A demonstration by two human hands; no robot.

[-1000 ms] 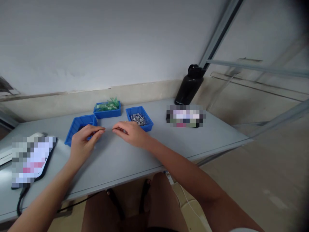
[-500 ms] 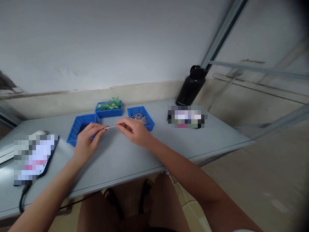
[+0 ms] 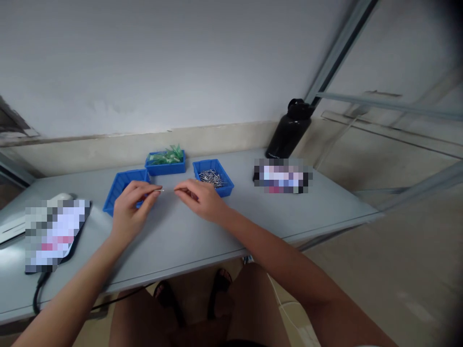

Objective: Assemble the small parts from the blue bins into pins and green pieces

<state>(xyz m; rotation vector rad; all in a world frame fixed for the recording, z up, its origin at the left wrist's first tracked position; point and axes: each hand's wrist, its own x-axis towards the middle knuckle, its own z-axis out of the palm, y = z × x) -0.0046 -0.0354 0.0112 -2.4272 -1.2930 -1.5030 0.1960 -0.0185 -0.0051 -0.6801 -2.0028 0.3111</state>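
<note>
My left hand (image 3: 132, 207) is closed in a pinch on a thin silvery metal piece (image 3: 161, 190), whose short end sticks out to the right past the fingertips. My right hand (image 3: 200, 198) faces it across a small gap, thumb and forefinger pressed together; whatever they pinch is too small or hidden to make out. Behind my left hand stands a blue bin (image 3: 115, 190), its contents mostly covered by the hand. Just beyond my right hand is a second blue bin (image 3: 226, 189) of slender shiny metal pieces (image 3: 212, 178). Farther back, a third blue bin (image 3: 166, 168) holds green translucent strips (image 3: 168, 155).
A black bottle (image 3: 289, 132) stands at the back right, with a phone (image 3: 282, 176) with a blurred-out screen in front. Another phone-like device (image 3: 60, 236) with a cable lies on the left of the grey table (image 3: 202, 241). The wall (image 3: 181, 72) rises behind.
The thin metal rod that bridged both hands no longer spans between them; a gap shows between the fingertips. Both hands stay nearly in place, and the view has shifted slightly.
</note>
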